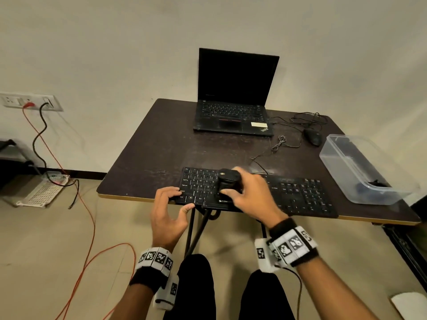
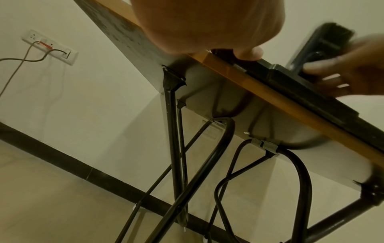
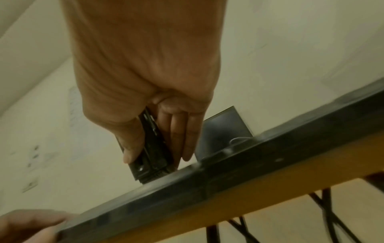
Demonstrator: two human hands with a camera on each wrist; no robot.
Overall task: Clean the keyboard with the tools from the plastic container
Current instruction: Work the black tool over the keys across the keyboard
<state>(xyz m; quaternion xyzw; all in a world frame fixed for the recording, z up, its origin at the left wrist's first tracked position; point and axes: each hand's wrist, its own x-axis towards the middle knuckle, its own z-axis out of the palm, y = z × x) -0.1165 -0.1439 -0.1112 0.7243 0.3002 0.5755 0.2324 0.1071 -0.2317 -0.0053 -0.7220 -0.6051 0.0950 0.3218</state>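
Note:
A black keyboard (image 1: 300, 195) lies along the table's near edge. My right hand (image 1: 247, 192) grips a black blocky brush (image 1: 229, 181) that stands on the keys left of the middle. In the right wrist view the thumb and fingers clamp the brush (image 3: 152, 156) from both sides, with its bristle end down on the keyboard (image 3: 187, 187). My left hand (image 1: 172, 204) holds the keyboard's left front corner, fingers arched on the keys and thumb against the front edge. The left wrist view shows that thumb (image 2: 249, 52) on the keyboard (image 2: 295, 85) and the brush (image 2: 324, 44) beyond.
A clear plastic container (image 1: 335, 162) with dark items inside stands at the table's right. An open laptop (image 1: 233, 107) sits at the back, with a mouse (image 1: 313, 136) and loose cables (image 1: 280, 142) to its right. Table legs (image 2: 174, 148) run below the edge.

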